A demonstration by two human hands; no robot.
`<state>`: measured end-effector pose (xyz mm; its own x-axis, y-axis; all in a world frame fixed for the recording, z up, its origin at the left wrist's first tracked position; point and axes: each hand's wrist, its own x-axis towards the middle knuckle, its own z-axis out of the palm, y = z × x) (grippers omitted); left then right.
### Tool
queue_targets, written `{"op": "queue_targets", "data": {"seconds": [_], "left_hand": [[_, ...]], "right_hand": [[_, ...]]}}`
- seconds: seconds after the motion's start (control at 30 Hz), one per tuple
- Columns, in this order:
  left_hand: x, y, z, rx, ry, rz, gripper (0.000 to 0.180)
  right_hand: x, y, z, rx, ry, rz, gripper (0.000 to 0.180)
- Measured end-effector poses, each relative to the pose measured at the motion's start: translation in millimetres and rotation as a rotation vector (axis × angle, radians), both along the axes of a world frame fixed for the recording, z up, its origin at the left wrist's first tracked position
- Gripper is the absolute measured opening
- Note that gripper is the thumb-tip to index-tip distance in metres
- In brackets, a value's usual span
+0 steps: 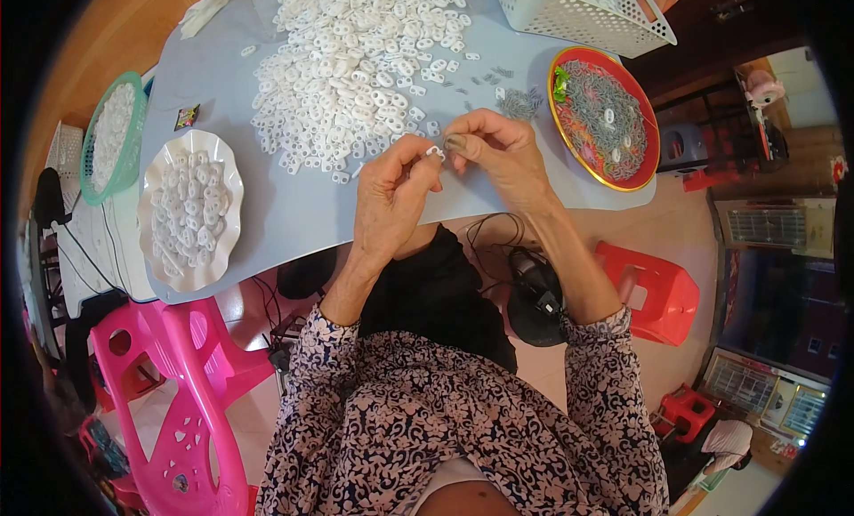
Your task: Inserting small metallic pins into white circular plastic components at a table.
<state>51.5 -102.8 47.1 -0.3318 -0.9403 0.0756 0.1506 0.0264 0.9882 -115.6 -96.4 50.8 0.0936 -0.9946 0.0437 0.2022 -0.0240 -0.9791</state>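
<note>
Between the left hand's (391,191) thumb and forefinger a small white piece (434,151) is pinched, above the table's near edge and just beside the right hand (504,156). The right hand's thumb and forefinger are drawn close together; whether they grip anything, I cannot tell.

Just beyond the hands, a large loose heap of white oval pieces (356,80), many showing two holes, spreads over the grey-blue table (276,218). To its right lie scattered small grey bits (520,104).

Near the table's right end, a round red tray (648,138) with a gold rim holds a mass of similar grey bits, with a few white pieces on top and something bright green at its edge. At the left end, a white scalloped dish (234,191) holds more white pieces. Farther left, a green basket (140,138) is filled with white contents too small to make out singly. Beyond the tray, a white perforated basket (578,20) is cut off by the upper edge, its contents unclear.

The heap's far end also runs out of view. The tips of the right hand's other fingers are partly hidden, and the kind of grey bits is hard to read.
</note>
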Motion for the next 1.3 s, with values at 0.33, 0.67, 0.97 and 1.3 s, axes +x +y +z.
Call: {"op": "queue_targets", "data": {"seconds": [0.33, 0.67, 0.97, 1.3], "left_hand": [[-1.5, 0.5, -0.2, -0.008, 0.004, 0.009, 0.010], [-5.2, -0.2, -5.9, -0.046, -0.011, 0.042, 0.011], [2.8, -4.4, -7.6, 0.003, -0.024, -0.111, 0.011], [-5.4, -3.1, -2.5, -0.063, -0.020, -0.006, 0.011]], "right_hand": [[8.8, 1.6, -0.7, -0.074, -0.097, -0.030, 0.016], [11.2, 3.3, -1.6, -0.111, -0.045, -0.072, 0.016], [-3.9, 0.9, -0.7, -0.055, 0.120, 0.008, 0.009], [6.2, 3.9, 4.8, -0.091, 0.325, -0.085, 0.010]]}}
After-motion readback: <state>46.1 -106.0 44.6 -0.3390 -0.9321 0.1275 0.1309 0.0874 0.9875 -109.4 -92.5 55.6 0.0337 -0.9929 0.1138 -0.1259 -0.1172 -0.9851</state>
